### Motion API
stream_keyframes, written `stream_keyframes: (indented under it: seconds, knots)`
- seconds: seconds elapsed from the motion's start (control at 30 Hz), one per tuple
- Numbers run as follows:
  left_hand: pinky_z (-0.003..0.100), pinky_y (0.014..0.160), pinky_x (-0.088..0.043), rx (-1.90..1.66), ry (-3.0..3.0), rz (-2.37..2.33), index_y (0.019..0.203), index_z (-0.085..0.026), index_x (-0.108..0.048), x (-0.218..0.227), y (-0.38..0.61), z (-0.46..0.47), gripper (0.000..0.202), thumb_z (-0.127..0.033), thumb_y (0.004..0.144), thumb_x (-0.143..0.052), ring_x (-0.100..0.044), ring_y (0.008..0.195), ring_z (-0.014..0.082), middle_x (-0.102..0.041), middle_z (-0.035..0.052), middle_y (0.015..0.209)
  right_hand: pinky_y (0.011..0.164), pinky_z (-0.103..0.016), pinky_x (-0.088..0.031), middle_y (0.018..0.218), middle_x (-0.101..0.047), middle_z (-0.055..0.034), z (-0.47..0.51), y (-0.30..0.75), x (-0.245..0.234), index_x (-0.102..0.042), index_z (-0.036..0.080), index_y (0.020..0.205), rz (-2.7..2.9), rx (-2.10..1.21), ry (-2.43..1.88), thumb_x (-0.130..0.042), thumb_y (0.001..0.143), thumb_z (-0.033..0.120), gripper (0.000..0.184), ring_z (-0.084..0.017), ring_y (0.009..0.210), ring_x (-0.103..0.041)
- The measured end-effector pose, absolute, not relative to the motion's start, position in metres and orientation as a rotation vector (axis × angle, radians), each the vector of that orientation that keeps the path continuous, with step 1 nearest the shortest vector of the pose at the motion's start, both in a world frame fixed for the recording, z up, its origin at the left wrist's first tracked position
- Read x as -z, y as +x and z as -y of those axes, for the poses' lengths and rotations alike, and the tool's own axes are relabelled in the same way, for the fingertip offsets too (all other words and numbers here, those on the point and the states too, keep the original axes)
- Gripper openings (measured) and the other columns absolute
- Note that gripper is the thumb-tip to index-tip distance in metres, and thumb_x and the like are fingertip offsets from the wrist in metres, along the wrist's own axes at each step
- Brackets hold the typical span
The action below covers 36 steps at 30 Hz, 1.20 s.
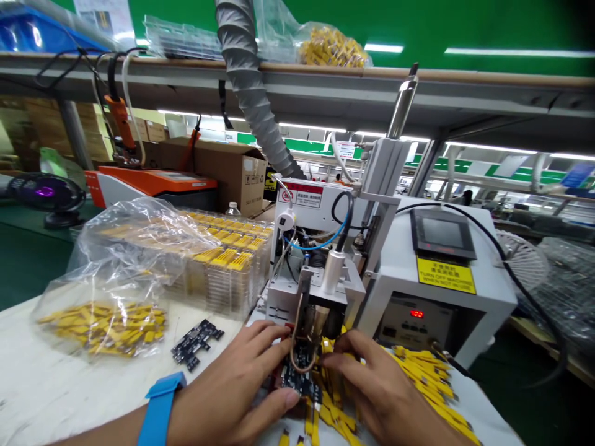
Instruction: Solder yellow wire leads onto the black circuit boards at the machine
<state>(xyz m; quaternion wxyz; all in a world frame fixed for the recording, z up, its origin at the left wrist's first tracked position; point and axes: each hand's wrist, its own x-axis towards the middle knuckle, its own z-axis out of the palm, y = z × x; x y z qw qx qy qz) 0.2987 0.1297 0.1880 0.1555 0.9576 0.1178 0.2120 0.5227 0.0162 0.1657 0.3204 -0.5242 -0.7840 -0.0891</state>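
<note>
A black circuit board [301, 379] lies under the head of a bench machine [332, 272]. My left hand [237, 384], with a blue wristband [160, 402], has its thumb on the board's near edge and its fingers along the left side. Right of the board is my right hand [372, 384], fingers curled in at the yellow strips [332, 412] there; the fingertips are partly hidden. A bent tube [294, 353] loops down in front of the machine head over the board. Another black circuit board [198, 344] rests on the table, left of my left hand.
A clear bag of yellow strips [106, 325] and stacked clear trays [227, 272] stand on the left. More yellow strips [432, 384] lie at right, below a control box [446, 279]. A grey duct [251, 80] hangs from above. An orange-topped device [153, 183] stands behind.
</note>
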Motion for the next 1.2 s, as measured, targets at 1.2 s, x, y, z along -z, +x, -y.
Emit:
stream_keyframes:
  seconds: [1.2]
  knots:
    - [0.048,0.096,-0.050,-0.682,2.833,-0.356,0.127,-0.024,-0.051,-0.180,0.295,-0.134,0.039,-0.037,0.090,-0.057,-0.050,0.120,0.0316,-0.055,0.0089,0.132,0.048,-0.033,-0.049,0.070,-0.071,-0.0122,0.020,0.560,-0.178,-0.075,0.018,0.070,2.098,0.349,-2.639,-0.059,0.063,-0.008,0.031,-0.034,0.064,-0.070]
